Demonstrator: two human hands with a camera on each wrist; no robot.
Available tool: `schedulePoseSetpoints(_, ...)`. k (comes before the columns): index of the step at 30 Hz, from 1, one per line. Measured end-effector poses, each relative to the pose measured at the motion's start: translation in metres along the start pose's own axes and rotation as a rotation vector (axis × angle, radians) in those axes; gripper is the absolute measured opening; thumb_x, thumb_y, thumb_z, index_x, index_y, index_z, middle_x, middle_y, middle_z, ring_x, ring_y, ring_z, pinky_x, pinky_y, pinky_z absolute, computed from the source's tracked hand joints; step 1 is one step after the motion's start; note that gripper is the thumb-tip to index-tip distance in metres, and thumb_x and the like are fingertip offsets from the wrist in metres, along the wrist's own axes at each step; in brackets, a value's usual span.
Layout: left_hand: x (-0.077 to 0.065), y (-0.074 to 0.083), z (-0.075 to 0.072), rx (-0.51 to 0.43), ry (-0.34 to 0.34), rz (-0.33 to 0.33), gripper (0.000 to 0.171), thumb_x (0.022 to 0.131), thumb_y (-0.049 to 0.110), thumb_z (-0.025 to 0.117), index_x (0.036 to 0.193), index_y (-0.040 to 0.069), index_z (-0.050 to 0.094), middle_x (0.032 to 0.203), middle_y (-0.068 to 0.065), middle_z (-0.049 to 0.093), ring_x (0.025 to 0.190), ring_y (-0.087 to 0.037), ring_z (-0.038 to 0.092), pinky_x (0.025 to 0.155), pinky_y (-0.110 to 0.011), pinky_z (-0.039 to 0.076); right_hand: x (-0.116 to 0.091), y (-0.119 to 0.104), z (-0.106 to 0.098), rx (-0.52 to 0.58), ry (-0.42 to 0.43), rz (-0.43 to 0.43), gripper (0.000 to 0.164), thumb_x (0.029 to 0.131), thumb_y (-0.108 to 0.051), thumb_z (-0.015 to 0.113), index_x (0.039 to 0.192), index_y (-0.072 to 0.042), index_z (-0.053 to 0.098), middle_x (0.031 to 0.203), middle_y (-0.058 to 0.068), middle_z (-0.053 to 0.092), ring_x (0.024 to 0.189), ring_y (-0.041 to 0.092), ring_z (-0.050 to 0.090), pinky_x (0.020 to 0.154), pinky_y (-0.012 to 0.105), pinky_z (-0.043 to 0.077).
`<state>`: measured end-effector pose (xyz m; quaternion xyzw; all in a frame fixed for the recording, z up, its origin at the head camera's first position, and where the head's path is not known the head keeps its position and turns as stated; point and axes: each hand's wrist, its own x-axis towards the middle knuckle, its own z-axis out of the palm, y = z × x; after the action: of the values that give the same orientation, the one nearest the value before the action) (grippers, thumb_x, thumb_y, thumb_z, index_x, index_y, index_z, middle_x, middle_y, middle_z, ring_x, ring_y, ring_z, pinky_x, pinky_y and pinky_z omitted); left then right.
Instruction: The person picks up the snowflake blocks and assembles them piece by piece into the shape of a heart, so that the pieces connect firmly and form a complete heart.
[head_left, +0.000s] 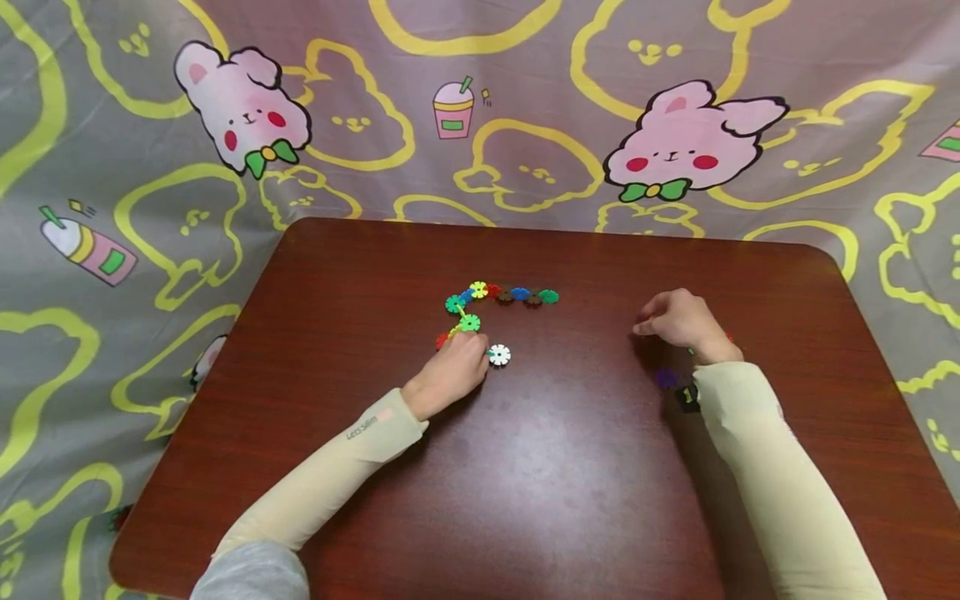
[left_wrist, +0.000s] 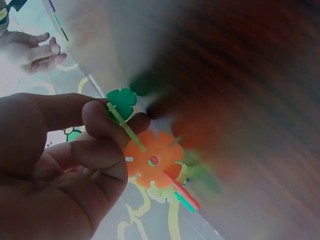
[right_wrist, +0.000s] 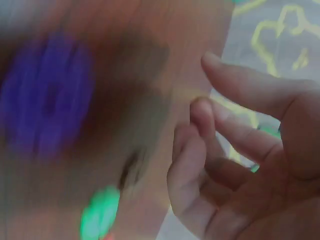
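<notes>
A chain of slotted plastic snowflake discs (head_left: 470,322) in several colours bends across the table. My left hand (head_left: 453,371) pinches its near end between thumb and fingers, and a white disc (head_left: 499,355) shows just right of the fingertips. In the left wrist view, a green disc (left_wrist: 122,102) and a yellow one seen edge-on are at the fingertips, with an orange disc (left_wrist: 145,172) beside them. Away to the right, my right hand (head_left: 681,321) hovers over the table with loosely bent fingers and nothing held. A loose purple disc (head_left: 667,378) lies below it.
A green piece (right_wrist: 100,215) and a bit of red lie near the right hand, partly hidden by the wrist. The brown table (head_left: 570,500) ends at the back against a patterned curtain (head_left: 525,158). A small black box (head_left: 686,398) is at the right wrist.
</notes>
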<state>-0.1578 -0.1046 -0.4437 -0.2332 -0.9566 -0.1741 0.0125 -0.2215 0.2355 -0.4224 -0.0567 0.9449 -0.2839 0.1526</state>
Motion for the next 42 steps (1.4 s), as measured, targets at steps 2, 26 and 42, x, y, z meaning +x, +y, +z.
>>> schedulePoseSetpoints(2, 0.0, -0.001, 0.0, 0.001, -0.005, -0.003, 0.024, 0.085, -0.007, 0.055, 0.064, 0.004, 0.055, 0.065, -0.008, 0.058, 0.067, -0.021, 0.061, 0.058, -0.03, 0.05, -0.003, 0.015, -0.01, -0.057, 0.026, 0.003, 0.042, 0.083, -0.023, 0.073, 0.111, 0.006, 0.064, 0.112, 0.029, 0.064, 0.098, 0.041, 0.058, 0.073, 0.043, 0.048)
schedulePoseSetpoints(26, -0.003, -0.003, -0.002, 0.019, -0.024, -0.009, 0.018, 0.082, -0.004, 0.059, 0.066, 0.003, 0.058, 0.072, -0.009, 0.059, 0.069, -0.019, 0.059, 0.057, -0.029, 0.049, -0.002, 0.034, -0.004, -0.048, 0.086, 0.02, 0.032, 0.076, -0.018, 0.078, 0.094, 0.002, 0.061, 0.088, 0.018, 0.065, 0.078, 0.031, 0.054, 0.056, 0.029, 0.042)
schedulePoseSetpoints(42, -0.002, -0.003, -0.002, 0.012, -0.037, 0.003, 0.02, 0.084, -0.007, 0.055, 0.067, 0.002, 0.06, 0.071, -0.009, 0.059, 0.071, -0.02, 0.059, 0.059, -0.029, 0.049, 0.0, -0.022, 0.035, 0.088, 0.071, -0.181, 0.014, 0.084, -0.006, 0.068, 0.094, -0.002, 0.058, 0.083, 0.013, 0.069, 0.067, 0.014, 0.061, 0.065, 0.029, 0.045)
